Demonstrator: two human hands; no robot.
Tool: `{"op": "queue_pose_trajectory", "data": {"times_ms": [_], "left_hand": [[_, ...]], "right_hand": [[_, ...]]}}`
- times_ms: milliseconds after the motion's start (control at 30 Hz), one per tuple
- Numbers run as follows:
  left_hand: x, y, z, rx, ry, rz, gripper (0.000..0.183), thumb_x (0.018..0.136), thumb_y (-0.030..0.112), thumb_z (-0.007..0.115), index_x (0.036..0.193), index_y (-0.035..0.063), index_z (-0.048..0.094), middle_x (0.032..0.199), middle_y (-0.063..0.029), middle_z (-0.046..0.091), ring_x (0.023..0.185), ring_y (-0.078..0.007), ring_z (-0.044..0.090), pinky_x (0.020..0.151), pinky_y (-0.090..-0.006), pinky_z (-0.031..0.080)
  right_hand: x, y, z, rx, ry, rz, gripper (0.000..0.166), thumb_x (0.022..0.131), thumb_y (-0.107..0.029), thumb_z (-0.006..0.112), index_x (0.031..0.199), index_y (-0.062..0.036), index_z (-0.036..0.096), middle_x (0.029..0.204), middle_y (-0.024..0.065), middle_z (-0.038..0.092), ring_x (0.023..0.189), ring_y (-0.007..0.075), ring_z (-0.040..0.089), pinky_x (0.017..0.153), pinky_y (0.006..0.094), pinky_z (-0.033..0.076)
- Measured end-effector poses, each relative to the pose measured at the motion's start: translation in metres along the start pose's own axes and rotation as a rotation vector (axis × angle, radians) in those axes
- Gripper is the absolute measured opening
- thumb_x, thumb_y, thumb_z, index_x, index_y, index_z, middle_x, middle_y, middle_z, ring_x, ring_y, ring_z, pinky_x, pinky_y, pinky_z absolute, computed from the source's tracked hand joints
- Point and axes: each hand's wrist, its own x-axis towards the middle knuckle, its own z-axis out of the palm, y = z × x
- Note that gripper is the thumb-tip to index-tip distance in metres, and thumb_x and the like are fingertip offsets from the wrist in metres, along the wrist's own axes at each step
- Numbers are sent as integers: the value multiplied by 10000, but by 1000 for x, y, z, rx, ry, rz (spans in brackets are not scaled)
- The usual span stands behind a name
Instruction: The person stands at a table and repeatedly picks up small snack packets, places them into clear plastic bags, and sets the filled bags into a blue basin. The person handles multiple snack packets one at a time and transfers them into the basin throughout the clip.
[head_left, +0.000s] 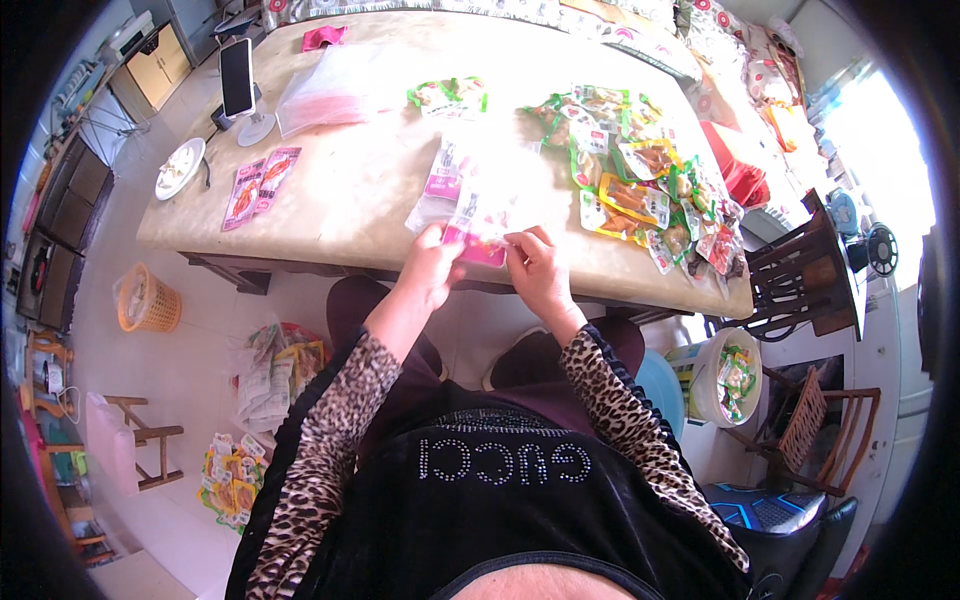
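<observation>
At the table's near edge, my left hand (430, 268) grips a clear plastic bag with pink print (484, 251) by its left side. The thumb and fingertips of my right hand (543, 268) pinch the same bag at its right edge. Glare washes out its upper part, so I cannot tell what is inside. Just beyond my left hand, another pink-and-clear bag (444, 184) lies flat on the table. To the right spreads a pile of small sealed snack packets (626, 157) in green, yellow and clear wrapping. Two pink printed packets (259, 187) lie overlapping on the left.
A phone on a stand (238, 79), a stack of clear bags (330, 97) and a white plate (180, 169) occupy the table's left. More packets (450, 97) lie farther back. On the floor are a yellow basket (150, 300), a white bucket (705, 375) and piled bags (277, 367).
</observation>
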Motion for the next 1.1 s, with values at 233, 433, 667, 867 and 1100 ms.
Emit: {"op": "queue_pose_trajectory", "data": {"times_ms": [233, 433, 667, 867, 1100], "left_hand": [[45, -8, 20, 482, -62, 255, 356, 858, -30, 472, 1206, 21, 530, 1081, -119, 623, 898, -212, 634, 691, -316, 540], [14, -14, 20, 1476, 38, 920, 444, 779, -31, 544, 1222, -11, 567, 1248, -232, 542, 984, -372, 594, 831, -429, 493], [38, -30, 14, 1797, 76, 959, 629, 761, 147, 617, 1335, -34, 436, 1389, -245, 425, 1224, -375, 444, 947, -491, 422], [70, -32, 27, 1915, 73, 808, 771, 704, 253, 669, 1344, -78, 394, 1417, -300, 364, 1224, -381, 439, 985, -471, 393], [54, -25, 43, 1947, 196, 899, 630, 800, 241, 601, 1339, -36, 429, 1367, -243, 456, 1179, -325, 496, 948, -429, 427]], "right_hand": [[-6, 15, 0, 7, 6, 51, 106, 807, 22, 628, 907, -7, 650, 800, 93, 589, 633, 173, 580, 564, 273, 457], [-8, 17, -1, 22, -34, 58, 119, 791, 32, 621, 898, -12, 650, 784, 97, 584, 646, 192, 588, 577, 289, 467], [-6, 19, -2, -16, -38, 24, 106, 752, -2, 610, 837, -42, 658, 799, 116, 612, 679, 287, 616, 604, 360, 495], [-2, 21, -6, -57, -78, 11, 103, 753, -22, 617, 841, -55, 658, 796, 113, 612, 692, 295, 617, 606, 371, 498], [10, 25, -14, -110, -158, 22, 80, 762, -67, 646, 840, -63, 635, 789, 119, 613, 667, 320, 613, 594, 390, 498]]}}
